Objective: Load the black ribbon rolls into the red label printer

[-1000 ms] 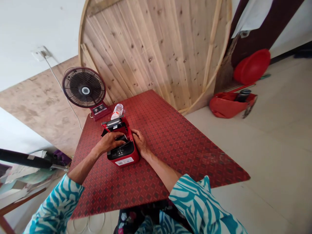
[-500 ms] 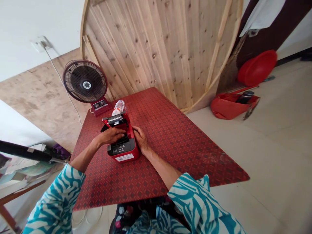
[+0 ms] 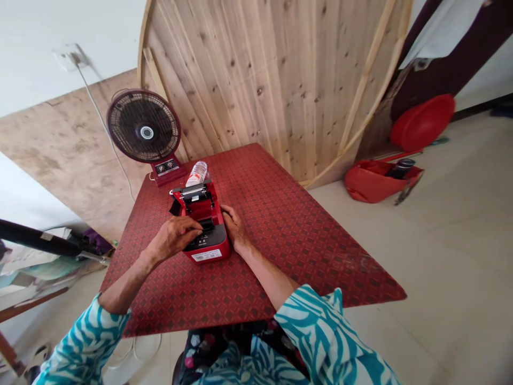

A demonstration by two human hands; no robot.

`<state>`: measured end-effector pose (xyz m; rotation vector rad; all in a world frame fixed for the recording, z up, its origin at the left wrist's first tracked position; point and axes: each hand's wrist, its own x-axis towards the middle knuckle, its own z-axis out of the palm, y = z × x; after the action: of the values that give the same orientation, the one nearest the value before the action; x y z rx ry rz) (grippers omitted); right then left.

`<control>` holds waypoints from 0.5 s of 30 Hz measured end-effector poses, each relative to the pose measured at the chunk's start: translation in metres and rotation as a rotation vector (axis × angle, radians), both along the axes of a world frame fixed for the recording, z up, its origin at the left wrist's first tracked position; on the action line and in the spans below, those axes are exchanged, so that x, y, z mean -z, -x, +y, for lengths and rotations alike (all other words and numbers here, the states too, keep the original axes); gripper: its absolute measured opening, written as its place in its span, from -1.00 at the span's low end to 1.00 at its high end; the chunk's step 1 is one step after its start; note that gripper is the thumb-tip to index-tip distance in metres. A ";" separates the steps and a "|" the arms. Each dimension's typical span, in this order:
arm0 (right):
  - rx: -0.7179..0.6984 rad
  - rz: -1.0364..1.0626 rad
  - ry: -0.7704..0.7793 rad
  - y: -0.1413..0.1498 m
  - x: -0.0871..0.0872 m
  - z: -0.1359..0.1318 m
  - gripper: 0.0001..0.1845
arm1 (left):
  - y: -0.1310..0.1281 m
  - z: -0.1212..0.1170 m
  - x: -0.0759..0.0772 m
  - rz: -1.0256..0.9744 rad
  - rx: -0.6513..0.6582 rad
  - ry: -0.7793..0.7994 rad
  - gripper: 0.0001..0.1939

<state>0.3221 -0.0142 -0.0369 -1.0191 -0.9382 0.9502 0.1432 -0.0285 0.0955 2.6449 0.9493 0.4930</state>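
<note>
A red and black label or receipt printer stands on the table with its lid tipped up and back. My left hand is at the printer's left, its thumb and fingers pinched together by the front edge of the open compartment. Whatever lies between those fingertips is too small to make out. A black cylinder-like part shows in the compartment beside them. Along the printer's right side, my right hand grips the casing, fingers at the upper edge.
Behind the printer a clear plastic bottle lies on its side. A dark red fan stands at the back left of the red patterned table. On the floor at right are a red bag and a red basin.
My left hand has drawn back out of the printer's compartment toward its front edge, uncovering the black part inside. My right hand stays at the printer's side. The view has shifted slightly.
</note>
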 end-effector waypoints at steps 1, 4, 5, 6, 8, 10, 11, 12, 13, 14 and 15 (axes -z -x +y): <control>-0.001 0.002 0.002 0.000 0.000 0.000 -0.61 | 0.002 -0.004 0.000 -0.014 0.027 -0.060 -0.83; 0.003 -0.007 -0.001 0.000 0.001 0.000 -0.60 | 0.006 -0.020 0.000 -0.028 0.052 -0.203 -0.84; 0.005 -0.009 -0.003 0.000 0.002 0.000 -0.61 | 0.007 -0.026 0.001 -0.022 0.048 -0.232 -0.83; 0.005 -0.008 -0.003 -0.001 0.002 0.000 -0.61 | 0.008 -0.032 0.002 -0.013 0.043 -0.255 -0.83; 0.001 0.001 -0.001 -0.001 0.003 0.001 -0.61 | 0.009 -0.041 0.006 0.004 0.034 -0.287 -0.82; -0.006 0.001 -0.006 -0.002 0.004 0.000 -0.61 | 0.009 -0.046 0.011 0.000 0.026 -0.324 -0.83; -0.007 -0.005 -0.009 -0.002 0.005 -0.001 -0.61 | 0.009 -0.047 0.014 -0.011 0.026 -0.348 -0.84; -0.007 -0.011 -0.010 -0.001 0.005 -0.002 -0.61 | 0.009 -0.048 0.016 -0.023 0.027 -0.371 -0.85; -0.009 -0.014 -0.006 -0.001 0.006 -0.003 -0.61 | 0.009 -0.049 0.019 -0.035 0.029 -0.392 -0.86; -0.008 -0.013 0.005 -0.001 0.006 -0.003 -0.60 | 0.008 -0.050 0.021 -0.046 0.029 -0.412 -0.86; -0.012 -0.005 0.023 -0.001 0.006 -0.002 -0.59 | 0.007 -0.050 0.023 -0.056 0.027 -0.431 -0.86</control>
<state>0.3230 -0.0166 -0.0434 -1.0363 -0.9402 0.9704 0.1360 -0.0789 0.0725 2.9948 0.8684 0.8435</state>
